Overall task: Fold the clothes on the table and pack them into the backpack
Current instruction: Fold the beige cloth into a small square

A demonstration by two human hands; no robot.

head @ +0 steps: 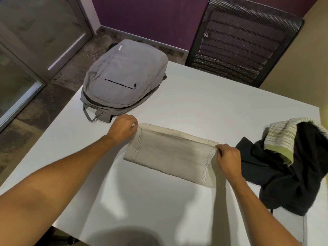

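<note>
I am watching both hands pinching the folded beige cloth (168, 153).
Left hand (122, 129) and right hand (228, 158) are gripping its ends; fingertips are tucking out of sight; the black garment (284, 183) beside it is running off-frame.

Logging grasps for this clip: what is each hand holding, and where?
Both hold the beige cloth: left hand pinches its far-left corner, right hand its far-right corner.

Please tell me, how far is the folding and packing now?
Done: nothing visibly packed; the grey backpack lies flat. In hand: left hand and right hand pinch the ends of the beige cloth, partly folded. Left: the dark garment and striped cloth, piled unfolded.
</note>
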